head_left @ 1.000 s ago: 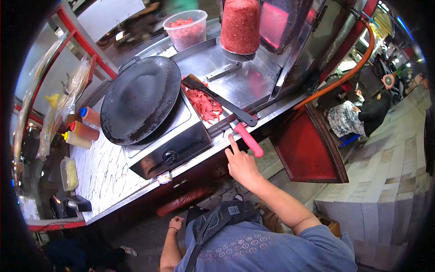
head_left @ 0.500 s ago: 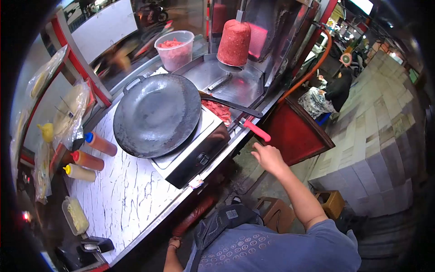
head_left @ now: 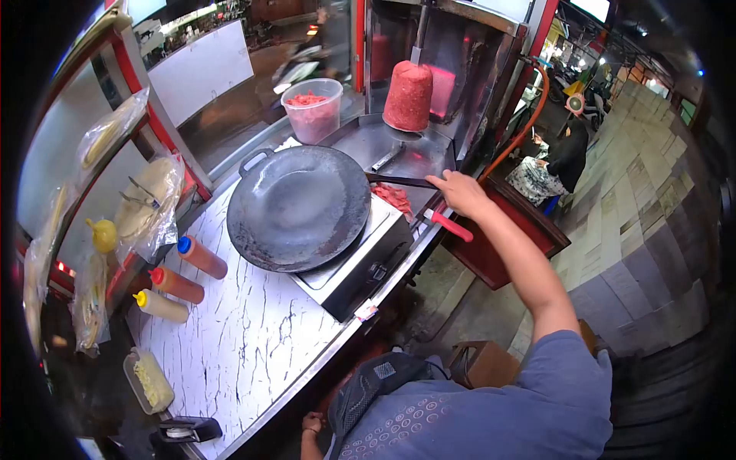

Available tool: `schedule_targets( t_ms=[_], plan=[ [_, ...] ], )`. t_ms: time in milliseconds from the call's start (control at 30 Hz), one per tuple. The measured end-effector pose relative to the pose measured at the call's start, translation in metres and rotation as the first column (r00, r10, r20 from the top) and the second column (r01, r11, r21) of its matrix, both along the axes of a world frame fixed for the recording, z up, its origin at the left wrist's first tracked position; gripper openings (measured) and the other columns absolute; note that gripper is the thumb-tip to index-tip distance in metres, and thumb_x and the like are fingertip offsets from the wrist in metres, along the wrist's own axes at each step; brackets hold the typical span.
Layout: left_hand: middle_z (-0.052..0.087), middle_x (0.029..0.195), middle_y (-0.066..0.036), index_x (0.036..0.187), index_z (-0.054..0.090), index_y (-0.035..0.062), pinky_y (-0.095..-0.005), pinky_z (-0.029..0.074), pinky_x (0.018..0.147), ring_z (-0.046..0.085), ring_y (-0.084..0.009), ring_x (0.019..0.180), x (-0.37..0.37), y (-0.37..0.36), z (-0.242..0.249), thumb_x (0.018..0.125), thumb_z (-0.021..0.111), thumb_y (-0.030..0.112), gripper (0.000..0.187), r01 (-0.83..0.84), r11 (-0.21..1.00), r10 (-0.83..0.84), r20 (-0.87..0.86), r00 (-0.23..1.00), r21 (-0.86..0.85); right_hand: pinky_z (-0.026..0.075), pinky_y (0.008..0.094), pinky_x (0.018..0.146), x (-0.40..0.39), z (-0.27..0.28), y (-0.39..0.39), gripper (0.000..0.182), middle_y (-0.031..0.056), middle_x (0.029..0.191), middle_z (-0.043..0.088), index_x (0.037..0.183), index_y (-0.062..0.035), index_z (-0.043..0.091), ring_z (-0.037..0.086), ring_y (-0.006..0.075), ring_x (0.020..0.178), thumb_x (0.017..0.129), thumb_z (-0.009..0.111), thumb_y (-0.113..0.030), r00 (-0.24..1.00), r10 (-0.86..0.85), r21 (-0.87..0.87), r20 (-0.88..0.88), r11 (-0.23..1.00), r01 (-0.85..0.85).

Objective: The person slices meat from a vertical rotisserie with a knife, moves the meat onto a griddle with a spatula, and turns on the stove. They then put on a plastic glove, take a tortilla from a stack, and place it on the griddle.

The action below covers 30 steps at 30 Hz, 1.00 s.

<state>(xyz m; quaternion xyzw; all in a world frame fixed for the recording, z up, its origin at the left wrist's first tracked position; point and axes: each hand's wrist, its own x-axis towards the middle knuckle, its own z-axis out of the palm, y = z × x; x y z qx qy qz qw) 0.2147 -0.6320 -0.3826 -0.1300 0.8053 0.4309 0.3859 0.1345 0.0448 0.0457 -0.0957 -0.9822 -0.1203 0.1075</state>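
From where I stand, I see a person at a food cart. The right hand (head_left: pixel 460 193) is closed on the end of a long black spatula (head_left: pixel 402 181). The spatula runs just past the red meat bits (head_left: pixel 395 199). Its far end goes behind the edge of a big black pan (head_left: pixel 299 207), so I cannot see all of it. I cannot tell if it touches the meat. A red handle (head_left: pixel 451 226) sticks out over the cart's edge, near the right hand but apart from it.

The left hand (head_left: pixel 313 421) is low down, by the person's body. Its fingers look curled, but I cannot tell if it holds a thing.

The pan sits on a stove (head_left: pixel 337 307). Behind it is a tub (head_left: pixel 335 89) with more red meat in it. A fat lump of meat (head_left: pixel 409 98) stands upright on a spit over the metal tray (head_left: pixel 437 146).

On the white table (head_left: pixel 245 345), three bottles stand side by side: one with a blue tip (head_left: pixel 203 257), one with a red tip (head_left: pixel 178 286) and one with a yellow tip (head_left: pixel 162 307). A box (head_left: pixel 132 372) of pale shreds is at the table's edge.
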Motion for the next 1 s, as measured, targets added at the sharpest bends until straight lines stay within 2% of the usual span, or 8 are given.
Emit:
schedule_targets(
  t_ms=[167,300,400,567,633,767,900,1000],
  plan=[
    [0.066,0.077,-0.008,0.09,0.064,0.0073,-0.0344,0.052,0.046,0.063,-0.0181,0.059,0.032,-0.045,-0.031,0.089,0.056,0.008,0.008,0.025,0.994,-0.006,0.169,0.986,-0.111,0.052,0.0438,0.057,0.014,0.072,-0.016,0.036,0.0118,0.076,0.062,0.125,-0.021,0.061,0.065,0.0332,0.068,0.091,0.058,-0.032,0.975,0.143,0.116,0.168,0.98,-0.164],
    [0.066,0.076,-0.008,0.092,0.064,0.0079,-0.0344,0.051,0.045,0.063,-0.0184,0.059,0.027,-0.064,-0.041,0.09,0.055,0.01,0.01,-0.044,0.991,0.075,0.248,0.966,-0.127,0.053,0.0431,0.059,0.045,0.141,-0.031,0.036,0.0116,0.076,0.066,0.124,-0.0222,0.063,0.067,0.0301,0.071,0.089,0.06,-0.029,0.923,0.007,0.252,0.385,0.961,-0.113],
    [0.066,0.076,-0.008,0.094,0.065,0.0084,-0.0345,0.051,0.044,0.064,-0.0186,0.059,0.012,-0.063,-0.045,0.091,0.055,0.012,0.011,-0.114,0.989,0.136,0.262,0.955,-0.097,0.053,0.043,0.059,0.061,0.166,-0.035,0.036,0.0109,0.077,0.066,0.123,-0.0225,0.064,0.067,0.0304,0.072,0.088,0.061,-0.028,0.932,0.039,0.255,0.361,0.957,-0.139],
    [0.066,0.074,-0.008,0.098,0.066,0.0091,-0.0343,0.049,0.042,0.063,-0.019,0.057,-0.027,-0.045,-0.038,0.092,0.054,0.018,0.016,-0.133,0.99,0.139,0.227,0.964,-0.042,0.051,0.0449,0.071,0.084,0.194,-0.041,0.024,0.0164,0.083,0.067,0.108,-0.0127,0.065,0.065,0.0367,0.082,0.088,0.063,-0.025,0.973,-0.103,0.035,0.207,0.995,0.098],
    [0.066,0.073,-0.008,0.099,0.065,0.0092,-0.0344,0.048,0.042,0.062,-0.019,0.054,-0.043,-0.036,-0.041,0.093,0.053,0.02,0.018,-0.131,0.991,0.136,0.252,0.958,-0.037,0.051,0.0445,0.075,0.109,0.189,-0.035,0.024,0.0188,0.085,0.067,0.107,-0.0106,0.065,0.065,0.0379,0.087,0.088,0.063,-0.024,0.971,-0.182,-0.06,0.154,0.979,0.193],
    [0.067,0.071,-0.008,0.102,0.064,0.0098,-0.0352,0.045,0.041,0.06,-0.019,0.051,-0.045,-0.019,-0.038,0.094,0.051,0.02,0.018,-0.059,0.996,0.072,0.236,0.969,-0.059,0.048,0.0468,0.077,0.178,0.124,-0.007,0.021,0.0248,0.091,0.065,0.102,-0.0034,0.063,0.063,0.0425,0.09,0.087,0.064,-0.018,0.921,-0.341,-0.333,-0.188,0.904,0.267],
    [0.068,0.075,-0.008,0.101,0.063,0.0082,-0.0349,0.049,0.043,0.064,-0.0211,0.058,-0.019,-0.035,-0.059,0.093,0.051,0.015,0.016,-0.024,0.999,0.017,0.261,0.965,0.023,0.049,0.0465,0.075,0.19,0.067,-0.033,0.022,0.0245,0.087,0.065,0.102,-0.0025,0.064,0.063,0.0426,0.087,0.088,0.064,-0.02,0.829,-0.521,-0.501,-0.201,0.782,0.37],
    [0.067,0.075,-0.009,0.101,0.062,0.0074,-0.035,0.052,0.044,0.065,-0.0219,0.06,-0.011,-0.045,-0.07,0.092,0.052,0.013,0.014,0.033,0.998,-0.045,0.243,0.969,0.053,0.048,0.0457,0.073,0.187,0.045,-0.054,0.021,0.024,0.083,0.065,0.101,-0.0023,0.064,0.064,0.0417,0.085,0.089,0.063,-0.019,0.822,-0.537,-0.581,-0.192,0.737,0.346]
  ],
)
